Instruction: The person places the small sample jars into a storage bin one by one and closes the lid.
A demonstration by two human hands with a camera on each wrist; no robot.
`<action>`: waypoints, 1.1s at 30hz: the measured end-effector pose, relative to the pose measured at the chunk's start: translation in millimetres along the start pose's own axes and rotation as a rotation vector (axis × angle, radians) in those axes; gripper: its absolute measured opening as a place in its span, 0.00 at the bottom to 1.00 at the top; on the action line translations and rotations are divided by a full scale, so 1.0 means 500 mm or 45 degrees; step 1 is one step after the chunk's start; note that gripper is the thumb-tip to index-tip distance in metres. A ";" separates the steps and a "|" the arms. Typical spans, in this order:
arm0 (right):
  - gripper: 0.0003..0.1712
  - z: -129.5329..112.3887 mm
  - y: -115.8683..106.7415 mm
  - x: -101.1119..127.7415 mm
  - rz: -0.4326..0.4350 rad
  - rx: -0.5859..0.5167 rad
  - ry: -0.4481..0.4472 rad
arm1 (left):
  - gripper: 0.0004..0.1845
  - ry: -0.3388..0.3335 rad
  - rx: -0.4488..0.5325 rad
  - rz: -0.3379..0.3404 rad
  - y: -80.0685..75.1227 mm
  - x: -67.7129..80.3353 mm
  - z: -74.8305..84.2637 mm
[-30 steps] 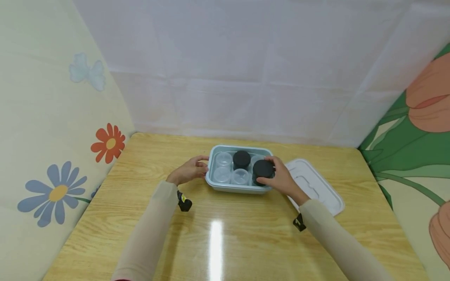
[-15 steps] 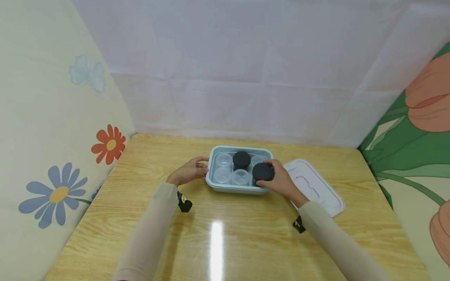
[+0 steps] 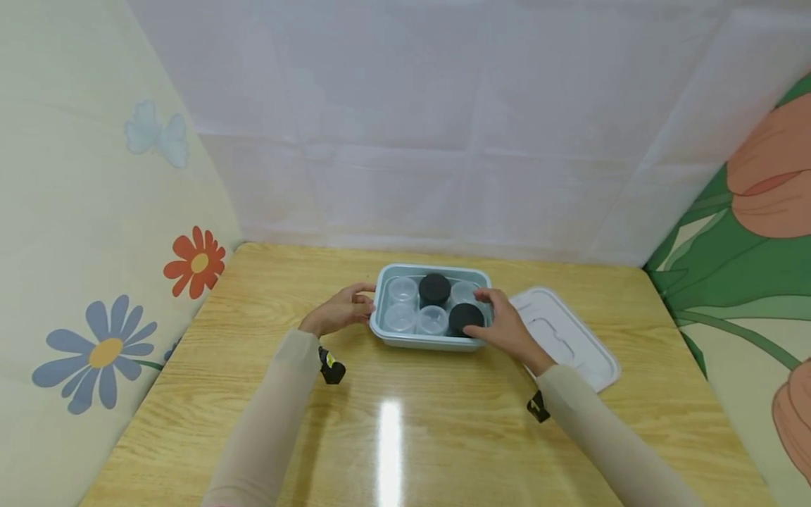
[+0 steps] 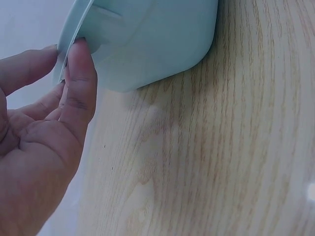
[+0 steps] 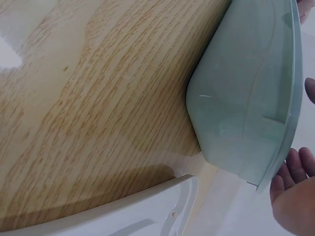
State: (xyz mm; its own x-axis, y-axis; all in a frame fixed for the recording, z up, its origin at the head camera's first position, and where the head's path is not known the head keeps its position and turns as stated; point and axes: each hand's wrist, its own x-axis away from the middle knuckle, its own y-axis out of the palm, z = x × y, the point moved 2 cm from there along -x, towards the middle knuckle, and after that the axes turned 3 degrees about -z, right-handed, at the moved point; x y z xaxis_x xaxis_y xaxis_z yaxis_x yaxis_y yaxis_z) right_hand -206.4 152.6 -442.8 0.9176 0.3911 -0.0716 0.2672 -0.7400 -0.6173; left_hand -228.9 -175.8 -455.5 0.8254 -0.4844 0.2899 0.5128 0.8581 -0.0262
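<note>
Left hand (image 3: 338, 310) steadies the pale blue tub (image 3: 431, 339) at its nine o'clock end, thumb and fingers pinching the rim; the left wrist view shows that pinch on the lip clearly. The tub sits mid-bench (image 3: 393, 422), holding clear cups (image 3: 401, 317) and two black-lidded jars. Right hand (image 3: 503, 327) is at the tub's three o'clock side, fingers loosely spread around the near black jar (image 3: 465, 317), which sits in the tub's front corner; whether they grip it or only rest against it I cannot tell from here. That jar looks light, stiff and smooth, likely a bit slippery, so the lid's edge seems the best hold. The white lid (image 3: 564, 334) lies flat at three o'clock. The right wrist view catches only the tub's wall and fingertips; the jar is hidden there
</note>
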 end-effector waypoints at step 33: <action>0.34 0.042 -0.055 0.028 0.161 -0.127 0.060 | 0.21 -0.024 -0.206 0.198 0.018 0.051 -0.032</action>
State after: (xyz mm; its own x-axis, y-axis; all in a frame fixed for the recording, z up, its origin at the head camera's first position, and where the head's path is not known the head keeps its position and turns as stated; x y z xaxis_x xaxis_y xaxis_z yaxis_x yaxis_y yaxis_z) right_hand -207.3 190.0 -443.4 0.9580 0.2669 -0.1052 0.1746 -0.8333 -0.5246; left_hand -199.5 -182.9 -463.9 0.8937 -0.3442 0.2879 0.4125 0.8828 -0.2249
